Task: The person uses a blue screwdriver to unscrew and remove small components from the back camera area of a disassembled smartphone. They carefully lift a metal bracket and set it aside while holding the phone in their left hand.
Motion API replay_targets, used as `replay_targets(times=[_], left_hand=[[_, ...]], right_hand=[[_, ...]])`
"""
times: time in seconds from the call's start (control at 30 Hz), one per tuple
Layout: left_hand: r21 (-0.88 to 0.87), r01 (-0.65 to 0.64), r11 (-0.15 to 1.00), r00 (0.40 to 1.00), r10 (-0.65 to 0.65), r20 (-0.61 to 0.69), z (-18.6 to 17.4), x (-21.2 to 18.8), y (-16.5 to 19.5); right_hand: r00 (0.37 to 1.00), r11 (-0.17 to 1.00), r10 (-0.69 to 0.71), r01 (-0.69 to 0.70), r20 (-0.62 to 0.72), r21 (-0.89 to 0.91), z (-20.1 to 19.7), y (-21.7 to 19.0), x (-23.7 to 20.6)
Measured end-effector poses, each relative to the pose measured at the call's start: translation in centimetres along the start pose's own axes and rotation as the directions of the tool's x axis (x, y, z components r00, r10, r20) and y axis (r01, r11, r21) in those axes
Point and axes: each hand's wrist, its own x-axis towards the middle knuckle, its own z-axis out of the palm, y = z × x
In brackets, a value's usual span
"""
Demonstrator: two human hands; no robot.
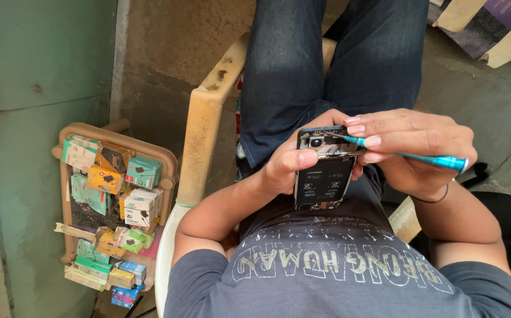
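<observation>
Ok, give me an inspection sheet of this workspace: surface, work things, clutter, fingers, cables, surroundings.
Surface: no table; work held over the lap in a plastic chair.
Job's things: opened phone, back off, insides showing; blue screwdriver, tip at the phone's top.
Clutter: small boxes piled on a stool at the side.
Fingers: left hand grips the phone; right hand holds the screwdriver.
Cables: nothing seen.
Surroundings: green wall, concrete floor.
</observation>
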Motion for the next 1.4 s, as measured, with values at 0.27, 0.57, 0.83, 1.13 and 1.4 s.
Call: replay_targets(times=[0.27, 0.57, 0.83, 1.13, 1.4], left_hand=[[-0.005, -0.006, 1.000, 1.000, 0.006, -0.001, -0.1, 0.0, 0.0], [-0.016, 0.001, 1.000, 1.000, -0.001, -0.006, -0.1, -0.2, 0.0], [-0.052, 0.007, 0.999, 1.000, -0.007, -0.009, -0.1, -0.3, 0.0], [-0.025, -0.022, 0.999, 1.000, 0.022, -0.004, -0.3, -0.1, -0.3], [0.009, -0.026, 1.000, 1.000, 0.026, -0.006, -0.1, 0.0, 0.0]], right_hand=[[0.999, 0.997, 0.053, -0.053, 0.008, 0.048, 0.0, 0.0, -0.1], [1.000, 1.000, -0.010, 0.010, 0.013, 0.015, 0.2, 0.0, 0.1], [0.974, 0.973, -0.216, 0.220, 0.062, -0.068, 0.4, -0.1, 1.4], [1.000, 0.999, 0.015, -0.015, -0.011, 0.043, 0.5, -0.1, 0.0], [0.998, 0.997, 0.052, -0.051, -0.019, 0.059, 0.5, 0.0, -0.5]])
